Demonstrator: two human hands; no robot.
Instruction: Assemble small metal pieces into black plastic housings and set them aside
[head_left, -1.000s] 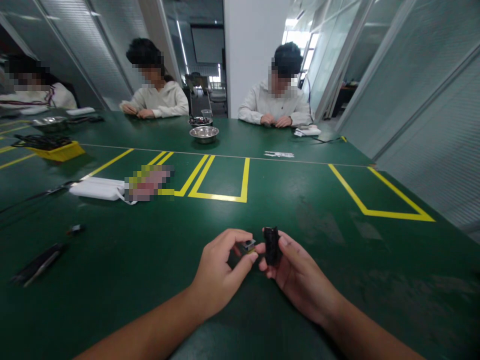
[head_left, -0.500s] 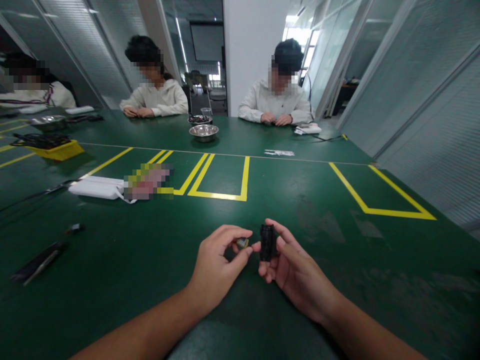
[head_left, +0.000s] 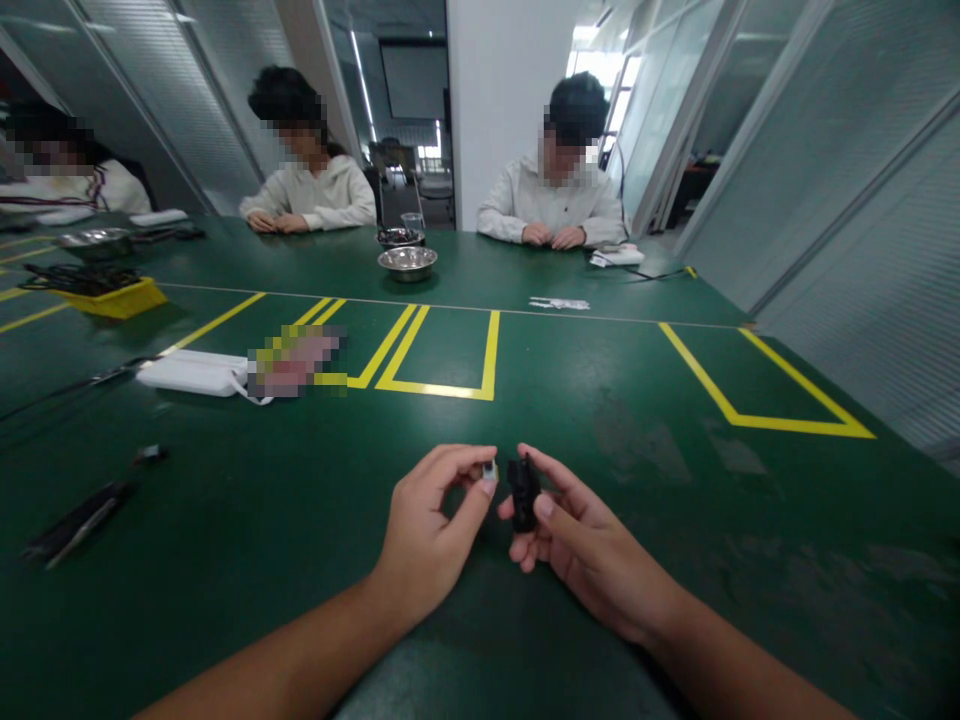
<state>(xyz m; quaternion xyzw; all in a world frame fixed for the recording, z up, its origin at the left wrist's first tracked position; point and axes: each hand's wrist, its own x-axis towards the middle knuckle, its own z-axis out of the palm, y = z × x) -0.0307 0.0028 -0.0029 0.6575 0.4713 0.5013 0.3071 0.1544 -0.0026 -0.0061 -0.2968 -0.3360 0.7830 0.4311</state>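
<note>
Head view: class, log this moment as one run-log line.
left hand: pinches small part | right hand: holds black piece | parts: close, apart | surface: green table

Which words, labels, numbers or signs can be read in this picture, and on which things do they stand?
No text can be read.
Small black plastic part in the right hand: no marking visible.
Tiny pale piece pinched by the left hand: too small to tell.
Blurred-out patch on the green table: unreadable.
White strip: too small to read.
</note>
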